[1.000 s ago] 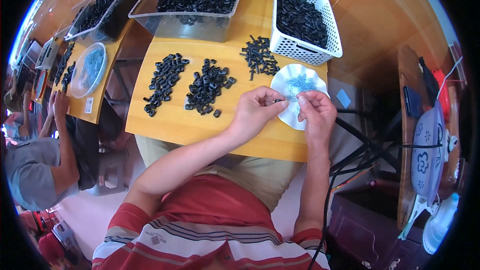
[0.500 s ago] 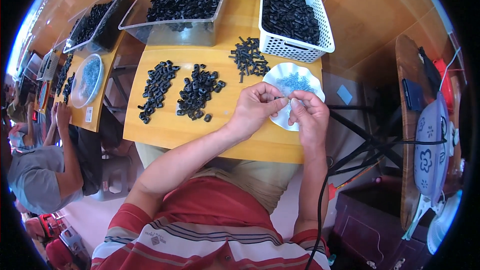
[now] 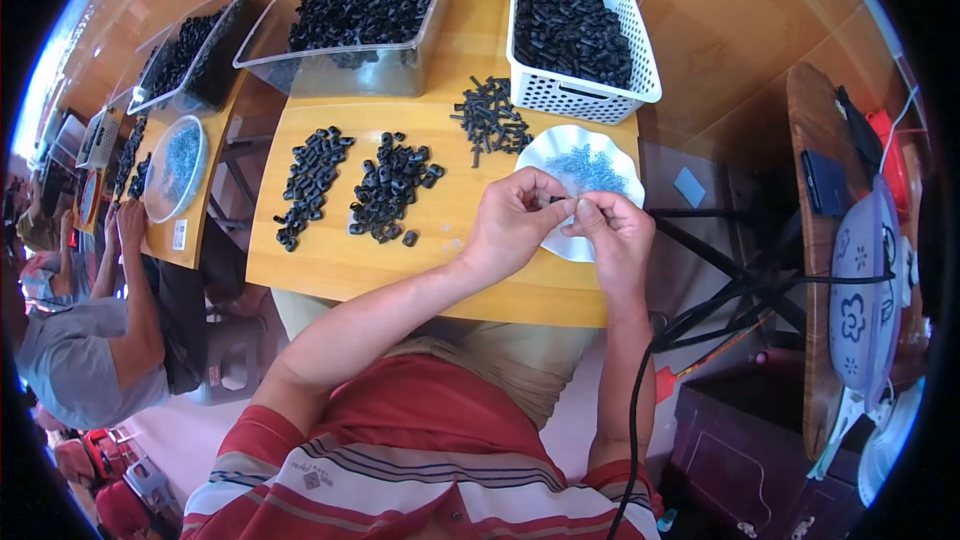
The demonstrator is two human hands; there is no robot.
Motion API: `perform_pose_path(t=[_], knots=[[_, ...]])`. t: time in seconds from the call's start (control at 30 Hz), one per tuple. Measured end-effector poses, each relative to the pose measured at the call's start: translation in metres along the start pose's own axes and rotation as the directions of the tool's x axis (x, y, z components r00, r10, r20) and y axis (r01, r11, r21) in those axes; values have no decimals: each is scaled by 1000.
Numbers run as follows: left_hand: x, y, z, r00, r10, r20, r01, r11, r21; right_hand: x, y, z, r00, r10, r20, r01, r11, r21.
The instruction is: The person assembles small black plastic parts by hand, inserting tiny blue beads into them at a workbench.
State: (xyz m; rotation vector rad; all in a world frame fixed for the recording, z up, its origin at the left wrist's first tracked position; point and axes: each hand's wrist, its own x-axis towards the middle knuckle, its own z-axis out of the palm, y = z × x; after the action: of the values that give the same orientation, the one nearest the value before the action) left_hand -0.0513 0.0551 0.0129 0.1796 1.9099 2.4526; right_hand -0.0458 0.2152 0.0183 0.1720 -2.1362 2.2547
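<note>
My left hand [image 3: 512, 225] and my right hand [image 3: 615, 238] meet fingertip to fingertip over the near side of a white wavy-rimmed plate [image 3: 632, 185]. Pinched in the left fingers is a small black plastic part [image 3: 557, 200], mostly covered by them. The right thumb and forefinger press together against the left fingertips; what they hold is too small to make out. On the plate lies a heap of small bluish clear pieces [image 3: 585, 168]. Left of my hands are two piles of short black plastic pieces [image 3: 318, 180], [image 3: 392, 190]. Beyond the plate sits a pile of longer black stems [image 3: 490, 118].
At the table's [image 3: 320, 265] far side stand a clear bin [image 3: 385, 75] and a white perforated basket [image 3: 575, 100], both full of black parts. A co-worker [image 3: 90, 340] sits at another table on the left. A black cable [image 3: 640, 390] hangs by my right forearm.
The view has shifted slightly. My hands stay together over the plate, with the fingers turned a little, and the black part now shows between the left fingertips.
</note>
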Motion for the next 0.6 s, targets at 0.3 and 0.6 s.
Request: perform_pose_path(t=[0.3, 0.6], knots=[[3, 4, -2, 996, -40, 74, 38, 999, 31, -1, 9, -5, 995, -89, -52, 85, 993, -80], [4, -1, 2, 999, 51, 11, -52, 962, 267, 2, 6, -10, 972, -217, -91, 208, 974, -95]])
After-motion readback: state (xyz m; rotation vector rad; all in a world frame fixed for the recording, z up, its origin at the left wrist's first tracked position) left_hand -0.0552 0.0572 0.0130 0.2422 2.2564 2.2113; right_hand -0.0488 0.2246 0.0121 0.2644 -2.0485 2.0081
